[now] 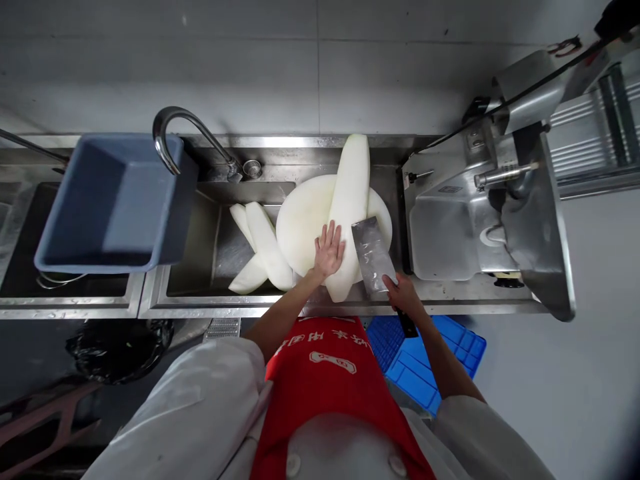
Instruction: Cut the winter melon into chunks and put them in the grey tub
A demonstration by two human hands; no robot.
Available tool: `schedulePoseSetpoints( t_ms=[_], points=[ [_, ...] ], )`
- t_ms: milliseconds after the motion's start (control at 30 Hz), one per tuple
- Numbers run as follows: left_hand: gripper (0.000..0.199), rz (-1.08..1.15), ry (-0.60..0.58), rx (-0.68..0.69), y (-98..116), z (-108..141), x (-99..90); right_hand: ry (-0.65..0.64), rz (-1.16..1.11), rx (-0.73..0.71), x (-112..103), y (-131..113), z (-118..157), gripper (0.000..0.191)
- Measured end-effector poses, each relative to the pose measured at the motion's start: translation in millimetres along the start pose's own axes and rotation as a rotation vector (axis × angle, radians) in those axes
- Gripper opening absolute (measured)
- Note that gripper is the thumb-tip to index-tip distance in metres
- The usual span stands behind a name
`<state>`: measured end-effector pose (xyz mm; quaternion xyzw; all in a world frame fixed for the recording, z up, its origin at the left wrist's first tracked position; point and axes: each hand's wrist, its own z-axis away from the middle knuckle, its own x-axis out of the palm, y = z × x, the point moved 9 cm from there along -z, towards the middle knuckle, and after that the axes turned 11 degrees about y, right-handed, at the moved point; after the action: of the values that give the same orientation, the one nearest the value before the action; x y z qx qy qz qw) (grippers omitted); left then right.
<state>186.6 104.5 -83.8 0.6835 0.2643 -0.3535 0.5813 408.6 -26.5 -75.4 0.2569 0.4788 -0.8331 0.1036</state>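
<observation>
Steel sink before you, round white board on its right part. Across the board lies a long peeled vegetable, ends past the near and far edges. A cleaver slants at its right side, handle clamped in your right hand; your left hand lies on the vegetable, fingers apart.

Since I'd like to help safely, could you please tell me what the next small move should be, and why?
I would probably curl in the fingers of the left hand before any cut: they lie spread on the long pale vegetable, and the right hand holds the cleaver with its blade close beside them.
</observation>
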Motion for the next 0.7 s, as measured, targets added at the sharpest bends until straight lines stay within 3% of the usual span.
schedulePoseSetpoints(
  t_ms=[267, 700],
  points=[
    [0.059, 0.045, 0.006, -0.009, -4, 3, 1.9, 0.133, 0.306, -0.075, -16, -11, 0, 0.032],
    [0.057, 0.113, 0.012, -0.04, -7, 2, 2.6, 0.074, 0.23, 0.035, -20, -4, 41, 0.029]
  ],
)
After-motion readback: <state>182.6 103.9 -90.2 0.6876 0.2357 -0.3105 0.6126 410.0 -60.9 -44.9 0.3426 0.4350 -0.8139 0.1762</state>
